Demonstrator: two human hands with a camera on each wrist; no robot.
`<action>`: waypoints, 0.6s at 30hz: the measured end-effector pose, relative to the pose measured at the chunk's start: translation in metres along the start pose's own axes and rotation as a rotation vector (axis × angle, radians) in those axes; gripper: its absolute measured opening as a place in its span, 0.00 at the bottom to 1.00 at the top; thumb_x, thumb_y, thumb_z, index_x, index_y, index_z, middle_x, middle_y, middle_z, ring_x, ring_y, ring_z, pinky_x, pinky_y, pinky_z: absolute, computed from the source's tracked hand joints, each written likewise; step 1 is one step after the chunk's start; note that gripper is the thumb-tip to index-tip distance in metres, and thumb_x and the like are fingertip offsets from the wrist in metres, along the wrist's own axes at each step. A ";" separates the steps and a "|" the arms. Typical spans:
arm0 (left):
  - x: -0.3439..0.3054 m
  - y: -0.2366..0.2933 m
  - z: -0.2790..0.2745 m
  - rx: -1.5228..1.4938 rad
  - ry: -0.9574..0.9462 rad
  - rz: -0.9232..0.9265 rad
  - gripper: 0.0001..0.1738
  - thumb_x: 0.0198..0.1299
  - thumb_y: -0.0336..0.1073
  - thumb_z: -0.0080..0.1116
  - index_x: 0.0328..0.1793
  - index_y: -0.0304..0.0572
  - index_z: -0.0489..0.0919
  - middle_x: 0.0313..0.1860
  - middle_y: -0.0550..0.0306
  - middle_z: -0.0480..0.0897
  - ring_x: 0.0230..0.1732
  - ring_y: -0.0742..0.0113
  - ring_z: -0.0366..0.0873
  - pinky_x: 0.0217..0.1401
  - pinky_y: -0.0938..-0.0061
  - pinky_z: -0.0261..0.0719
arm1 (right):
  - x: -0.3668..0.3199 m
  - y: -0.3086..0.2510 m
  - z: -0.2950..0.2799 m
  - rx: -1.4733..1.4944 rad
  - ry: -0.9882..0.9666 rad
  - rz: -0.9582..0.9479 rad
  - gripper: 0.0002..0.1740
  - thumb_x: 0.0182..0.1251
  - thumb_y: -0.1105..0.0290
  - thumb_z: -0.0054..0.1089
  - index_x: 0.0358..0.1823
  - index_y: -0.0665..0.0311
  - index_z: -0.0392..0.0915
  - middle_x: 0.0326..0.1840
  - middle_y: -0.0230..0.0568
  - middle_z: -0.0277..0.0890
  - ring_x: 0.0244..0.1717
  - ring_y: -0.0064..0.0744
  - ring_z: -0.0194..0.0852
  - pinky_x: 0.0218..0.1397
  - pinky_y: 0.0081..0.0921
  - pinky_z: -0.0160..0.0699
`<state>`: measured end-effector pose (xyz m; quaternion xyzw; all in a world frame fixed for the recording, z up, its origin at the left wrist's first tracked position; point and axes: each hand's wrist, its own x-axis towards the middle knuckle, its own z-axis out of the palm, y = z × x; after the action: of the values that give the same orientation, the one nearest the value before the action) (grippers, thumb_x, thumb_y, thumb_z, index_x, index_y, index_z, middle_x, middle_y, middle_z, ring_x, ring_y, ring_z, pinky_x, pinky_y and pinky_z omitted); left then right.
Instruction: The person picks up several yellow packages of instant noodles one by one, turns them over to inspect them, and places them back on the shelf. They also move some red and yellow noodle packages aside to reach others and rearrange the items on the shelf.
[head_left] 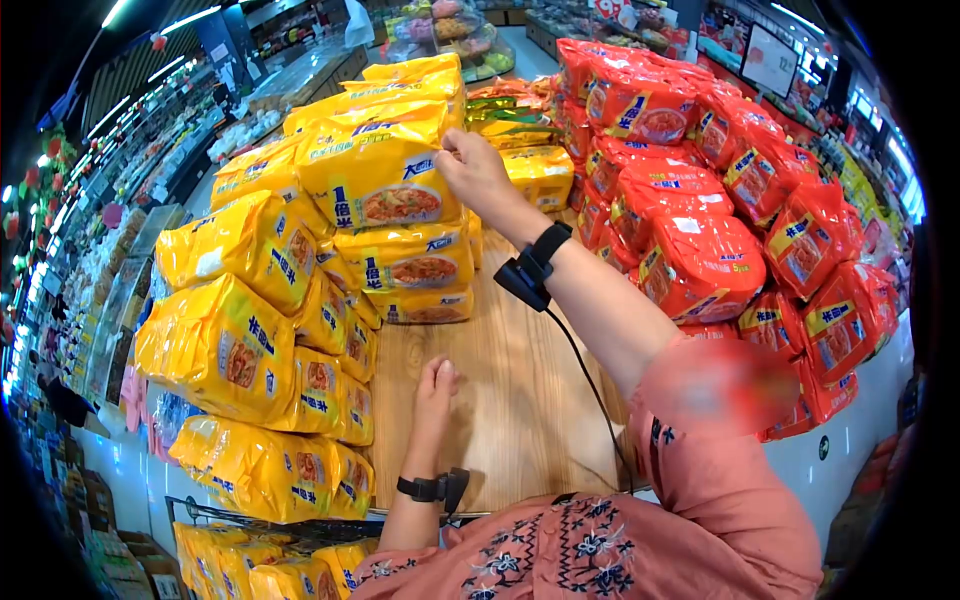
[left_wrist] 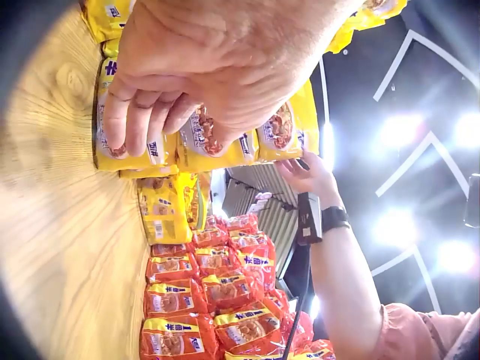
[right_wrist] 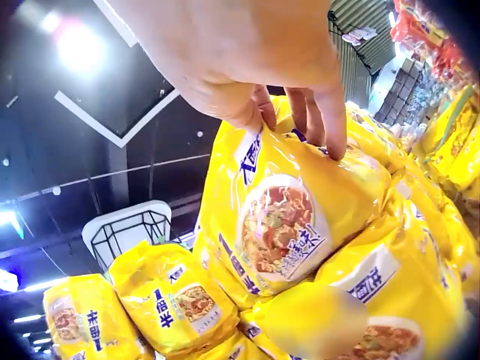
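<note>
At the top of the nearer yellow stack in the head view, my right hand (head_left: 478,178) pinches the upper right corner of a yellow noodle multipack (head_left: 375,172). The right wrist view shows the thumb and fingers of this hand (right_wrist: 262,64) on the crinkled wrapper edge of the pack (right_wrist: 274,217), above its noodle-bowl picture. Under it, more yellow packs (head_left: 418,262) are piled on the wooden table (head_left: 510,380). My left hand (head_left: 433,400) hovers over the table with nothing in it. Its fingers (left_wrist: 139,124) hang relaxed in the left wrist view.
Yellow packs (head_left: 225,345) line the table's left side in stacked rows. Red noodle packs (head_left: 700,260) form a tall pile on the right. A black cable (head_left: 590,385) runs from my right wrist camera across the table. Store shelves stand beyond.
</note>
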<state>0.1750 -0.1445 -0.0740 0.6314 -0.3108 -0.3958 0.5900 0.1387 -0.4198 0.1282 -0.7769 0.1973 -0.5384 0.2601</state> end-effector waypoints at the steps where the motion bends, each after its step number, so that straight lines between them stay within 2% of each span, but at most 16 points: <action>1: -0.002 -0.002 -0.002 -0.006 0.009 0.002 0.32 0.76 0.55 0.48 0.70 0.34 0.69 0.62 0.47 0.77 0.59 0.61 0.79 0.57 0.70 0.77 | -0.005 -0.002 0.000 0.034 0.028 0.012 0.11 0.65 0.67 0.60 0.34 0.69 0.73 0.31 0.53 0.74 0.35 0.51 0.73 0.39 0.41 0.72; 3: 0.001 -0.003 -0.007 -0.024 0.029 0.008 0.31 0.75 0.55 0.49 0.69 0.35 0.70 0.60 0.49 0.77 0.56 0.64 0.79 0.55 0.71 0.77 | -0.012 -0.014 -0.007 0.100 0.060 0.049 0.10 0.65 0.68 0.59 0.34 0.69 0.72 0.29 0.51 0.73 0.31 0.48 0.72 0.38 0.39 0.71; 6: 0.005 0.004 -0.013 -0.097 0.093 0.067 0.29 0.75 0.55 0.49 0.67 0.37 0.71 0.56 0.51 0.78 0.50 0.68 0.78 0.51 0.75 0.77 | -0.026 -0.031 -0.039 0.112 0.125 0.036 0.09 0.67 0.69 0.59 0.34 0.67 0.73 0.26 0.45 0.71 0.27 0.35 0.70 0.34 0.33 0.71; 7: 0.012 -0.002 -0.021 -0.152 0.057 0.106 0.28 0.75 0.56 0.48 0.65 0.39 0.71 0.53 0.54 0.77 0.47 0.72 0.76 0.48 0.78 0.76 | -0.034 -0.036 -0.052 0.134 0.113 0.068 0.09 0.68 0.69 0.59 0.34 0.67 0.73 0.25 0.41 0.70 0.27 0.30 0.69 0.33 0.31 0.70; 9: 0.013 0.030 -0.015 -0.190 0.186 0.130 0.29 0.76 0.56 0.46 0.67 0.38 0.70 0.54 0.53 0.78 0.51 0.68 0.78 0.52 0.74 0.77 | -0.051 -0.044 -0.080 0.173 0.097 0.137 0.09 0.70 0.69 0.59 0.34 0.65 0.73 0.25 0.33 0.69 0.27 0.20 0.67 0.31 0.26 0.69; 10: 0.017 0.044 -0.019 -0.177 0.139 0.218 0.36 0.76 0.60 0.43 0.72 0.35 0.67 0.63 0.45 0.75 0.61 0.57 0.77 0.61 0.66 0.76 | -0.060 -0.046 -0.095 0.180 0.093 0.145 0.09 0.71 0.68 0.59 0.34 0.65 0.73 0.25 0.30 0.69 0.28 0.17 0.65 0.31 0.25 0.68; 11: 0.022 0.052 -0.018 -0.196 0.131 0.295 0.43 0.75 0.65 0.38 0.78 0.32 0.59 0.74 0.37 0.67 0.73 0.48 0.68 0.73 0.58 0.68 | -0.071 -0.049 -0.108 0.186 0.089 0.159 0.09 0.71 0.68 0.59 0.34 0.64 0.74 0.26 0.27 0.68 0.28 0.15 0.64 0.30 0.23 0.67; 12: 0.029 0.057 -0.020 -0.354 0.064 0.271 0.46 0.75 0.67 0.35 0.81 0.34 0.54 0.79 0.37 0.59 0.79 0.46 0.60 0.78 0.56 0.61 | -0.082 -0.054 -0.121 0.192 0.087 0.177 0.09 0.72 0.68 0.59 0.34 0.64 0.74 0.26 0.23 0.67 0.29 0.12 0.63 0.30 0.21 0.66; 13: 0.026 0.074 -0.015 -0.445 0.028 0.276 0.48 0.74 0.69 0.32 0.82 0.34 0.50 0.80 0.38 0.58 0.82 0.46 0.53 0.80 0.55 0.56 | -0.095 -0.064 -0.134 0.263 0.071 0.277 0.09 0.72 0.68 0.59 0.34 0.64 0.74 0.27 0.22 0.67 0.29 0.12 0.61 0.30 0.20 0.65; 14: 0.025 0.079 -0.012 -0.536 0.023 0.253 0.48 0.74 0.69 0.30 0.83 0.35 0.48 0.81 0.41 0.56 0.82 0.48 0.52 0.82 0.57 0.51 | -0.107 -0.076 -0.145 0.336 0.061 0.379 0.09 0.72 0.68 0.59 0.34 0.64 0.74 0.28 0.20 0.66 0.29 0.12 0.60 0.31 0.20 0.64; 16: 0.016 0.094 0.007 -0.622 0.026 0.287 0.42 0.75 0.67 0.34 0.79 0.37 0.59 0.73 0.49 0.70 0.73 0.57 0.68 0.77 0.61 0.64 | -0.134 -0.077 -0.162 0.299 -0.019 0.431 0.09 0.73 0.65 0.58 0.35 0.61 0.74 0.28 0.20 0.66 0.29 0.10 0.61 0.30 0.16 0.63; 18: 0.014 0.076 0.017 -0.600 -0.061 0.166 0.39 0.76 0.65 0.35 0.76 0.39 0.63 0.70 0.54 0.74 0.68 0.62 0.73 0.72 0.65 0.70 | -0.164 -0.062 -0.173 0.184 -0.125 0.430 0.10 0.75 0.62 0.56 0.35 0.57 0.73 0.28 0.19 0.69 0.27 0.08 0.63 0.27 0.14 0.61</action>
<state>0.1726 -0.1739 0.0000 0.3896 -0.2479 -0.4391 0.7707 -0.0778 -0.3081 0.0951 -0.7217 0.2920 -0.4374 0.4502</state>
